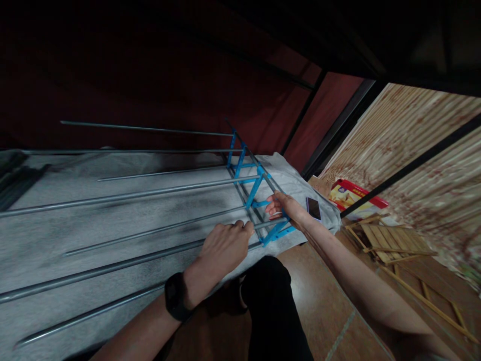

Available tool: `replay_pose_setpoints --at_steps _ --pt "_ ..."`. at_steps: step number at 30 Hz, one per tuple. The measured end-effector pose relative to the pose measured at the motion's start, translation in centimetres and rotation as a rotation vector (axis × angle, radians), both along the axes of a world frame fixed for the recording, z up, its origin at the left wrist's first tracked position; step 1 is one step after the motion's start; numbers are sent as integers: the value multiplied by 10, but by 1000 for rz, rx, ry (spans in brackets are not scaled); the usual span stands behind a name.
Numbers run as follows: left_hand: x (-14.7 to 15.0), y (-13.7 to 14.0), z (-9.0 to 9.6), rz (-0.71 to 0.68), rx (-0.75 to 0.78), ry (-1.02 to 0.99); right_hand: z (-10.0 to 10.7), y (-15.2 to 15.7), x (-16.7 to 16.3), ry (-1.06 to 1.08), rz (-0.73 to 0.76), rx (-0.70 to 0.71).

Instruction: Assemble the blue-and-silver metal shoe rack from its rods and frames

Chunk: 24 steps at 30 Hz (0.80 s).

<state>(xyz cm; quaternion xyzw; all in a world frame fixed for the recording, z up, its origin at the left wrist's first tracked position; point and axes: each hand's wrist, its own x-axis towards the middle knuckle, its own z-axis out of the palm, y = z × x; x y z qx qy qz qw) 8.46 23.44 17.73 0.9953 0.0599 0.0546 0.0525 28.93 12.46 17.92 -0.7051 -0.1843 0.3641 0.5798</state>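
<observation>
My left hand [227, 245] is closed around a long grey metal tube [146, 263], just short of the frame's end. My right hand [285, 206] has its fingers curled at the end of that tube, its palm against a blue plastic connector [277, 231] that it partly hides. More blue connectors, such as the angled one [254, 190], stand in a row away from me, joined by dark crossbars. From this row several tubes run leftward, including a middle tube [150, 194] and a thinner rod [158, 231].
Beneath the frame lies a grey cloth [124, 220]. A phone [313, 208] rests near its right edge. On the floor at right are a folded wooden piece [398, 240] and a red and yellow box [356, 195]. Black posts and a dark red panel [169, 75] stand behind.
</observation>
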Motion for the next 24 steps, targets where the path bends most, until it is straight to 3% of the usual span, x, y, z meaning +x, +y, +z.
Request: replay_pose_setpoints --at_steps 24 --pt "4 6 -2 -7 -76 -40 2 1 -3 -12 -15 -3"
